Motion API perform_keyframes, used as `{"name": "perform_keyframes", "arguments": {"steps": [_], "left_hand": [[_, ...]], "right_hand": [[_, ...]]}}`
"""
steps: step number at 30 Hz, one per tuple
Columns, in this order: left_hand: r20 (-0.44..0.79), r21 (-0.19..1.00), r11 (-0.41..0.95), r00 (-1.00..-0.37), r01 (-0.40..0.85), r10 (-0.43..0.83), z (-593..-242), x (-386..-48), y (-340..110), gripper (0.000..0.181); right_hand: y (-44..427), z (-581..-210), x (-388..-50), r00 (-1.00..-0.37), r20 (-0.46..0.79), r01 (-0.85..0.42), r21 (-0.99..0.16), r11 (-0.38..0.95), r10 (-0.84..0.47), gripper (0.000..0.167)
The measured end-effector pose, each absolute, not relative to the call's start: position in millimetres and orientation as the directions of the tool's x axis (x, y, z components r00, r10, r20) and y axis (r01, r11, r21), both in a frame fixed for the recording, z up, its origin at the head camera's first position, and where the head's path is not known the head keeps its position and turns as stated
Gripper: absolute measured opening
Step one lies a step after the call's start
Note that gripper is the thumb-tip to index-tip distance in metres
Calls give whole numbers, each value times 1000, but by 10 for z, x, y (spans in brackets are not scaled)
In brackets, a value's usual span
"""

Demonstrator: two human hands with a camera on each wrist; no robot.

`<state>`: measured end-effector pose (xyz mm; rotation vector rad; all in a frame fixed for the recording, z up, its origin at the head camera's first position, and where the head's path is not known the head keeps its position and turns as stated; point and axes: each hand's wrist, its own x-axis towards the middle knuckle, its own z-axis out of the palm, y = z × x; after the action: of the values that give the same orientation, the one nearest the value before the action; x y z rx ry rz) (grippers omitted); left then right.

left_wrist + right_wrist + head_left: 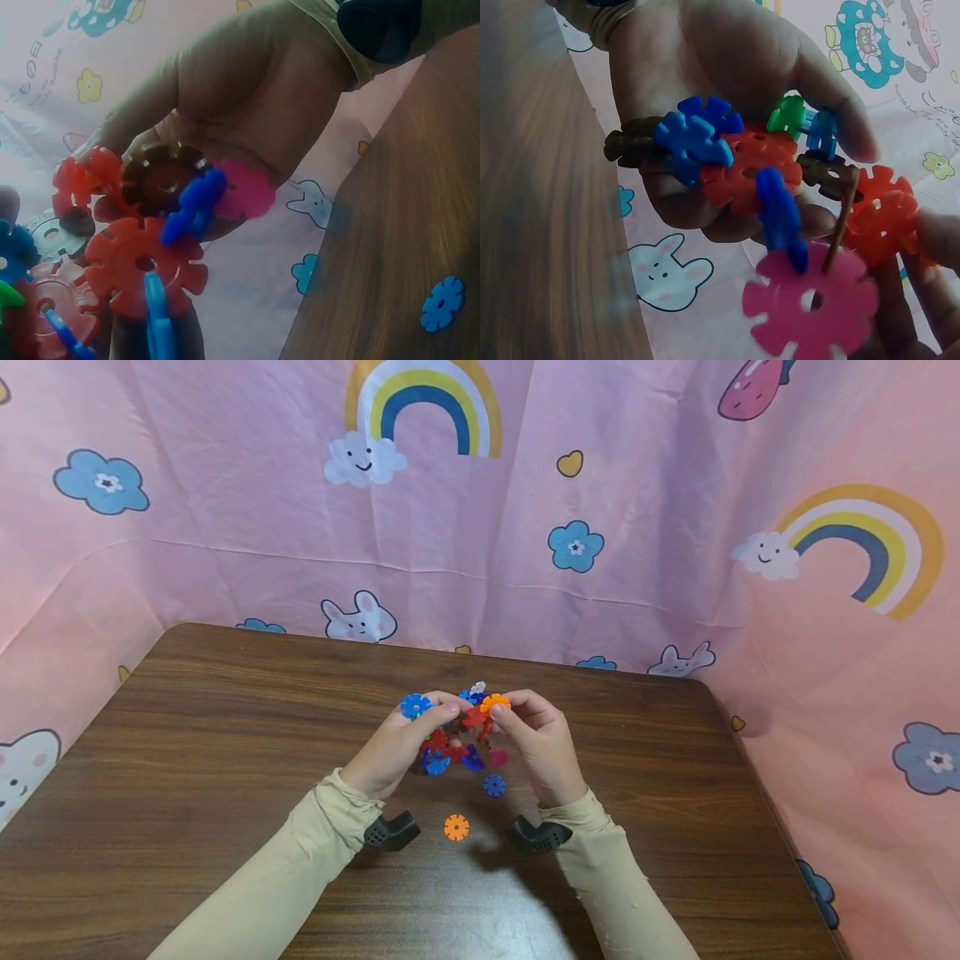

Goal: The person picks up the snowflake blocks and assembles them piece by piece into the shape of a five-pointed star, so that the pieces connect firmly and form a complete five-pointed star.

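My left hand [392, 747] grips the left part of a joined cluster of notched plastic discs, among them a blue disc [415, 706] and a red disc [750, 171]. Between thumb and fingers, my right hand [545, 752] pinches an orange disc [495, 704] at the cluster's upper right. A pink disc [244, 189] and a brown disc [165, 180] lie in front of the right palm in the left wrist view. In the right wrist view the left palm [720, 67] is behind the cluster; I cannot tell whether the orange disc is attached.
On the brown wooden table [225, 760], a loose blue disc [494, 786] lies below the hands, with a loose orange disc [456, 827] nearer the front. A pink patterned cloth [480, 527] hangs behind and beside the table. Each wrist carries a black device.
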<state>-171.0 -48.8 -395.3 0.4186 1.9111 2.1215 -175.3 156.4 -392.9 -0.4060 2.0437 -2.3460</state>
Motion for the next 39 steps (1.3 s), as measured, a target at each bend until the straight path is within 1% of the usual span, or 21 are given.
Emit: {"name": "perform_keyframes", "arguments": {"steps": [4,7,10,12,15,18,22,24,26,27,30,32,33,35,39], "left_hand": [[22,996,-83,-919,-11,394,-3962,-1714,-488,35],[-31,998,-35,-911,-50,412,-3978,-1718,-491,34],[-77,996,-2,-909,-85,410,-3983,-1722,-488,38],[-86,996,-2,-912,-94,401,-3979,-1722,-487,40],[-67,996,-21,-918,-82,391,-3969,-1723,-489,41],[-51,998,-24,-921,-65,386,-3961,-1725,-497,40],[-51,997,-31,-927,-67,373,-3959,-1732,-505,38],[-50,996,-47,-931,-73,362,-3969,-1738,-509,36],[-41,995,-68,-934,-69,355,-3982,-1743,-512,35],[-35,995,-78,-936,-67,351,-3989,-1745,-514,34],[-14,993,-104,-941,-53,339,-4003,-1748,-520,34],[-1,993,-111,-944,-40,330,-4007,-1751,-524,35],[1,992,-118,-945,-40,327,-4009,-1753,-526,36],[7,991,-130,-944,-39,331,-4015,-1756,-534,38],[9,982,-178,-932,-59,362,-4012,-1761,-545,59]], "right_hand": [[1571,-3933,-1758,-967,196,-175,-975,-134,-165,4],[1578,-3937,-1762,-966,207,-191,-975,-111,-156,9],[1583,-3936,-1763,-964,218,-206,-974,-93,-153,16],[1583,-3932,-1761,-963,219,-207,-974,-88,-156,19],[1579,-3925,-1759,-961,221,-207,-974,-95,-166,22],[1597,-3912,-1768,-957,228,-205,-969,-138,-178,23],[1681,-3908,-1818,-951,247,-201,-950,-239,-184,20],[1733,-3922,-1849,-951,241,-189,-949,-253,-195,18],[1772,-3943,-1869,-944,224,-175,-963,-207,-242,19],[1783,-3953,-1873,-936,207,-164,-972,-167,-286,21],[1789,-3977,-1866,-887,143,-169,-985,19,-439,33],[1772,-3990,-1853,-846,103,-183,-978,104,-523,39],[1761,-3999,-1849,-832,84,-181,-976,124,-549,40],[1745,-4016,-1843,-828,65,-175,-973,148,-557,35],[1733,-4031,-1839,-850,70,-148,-983,110,-522,23]]}}
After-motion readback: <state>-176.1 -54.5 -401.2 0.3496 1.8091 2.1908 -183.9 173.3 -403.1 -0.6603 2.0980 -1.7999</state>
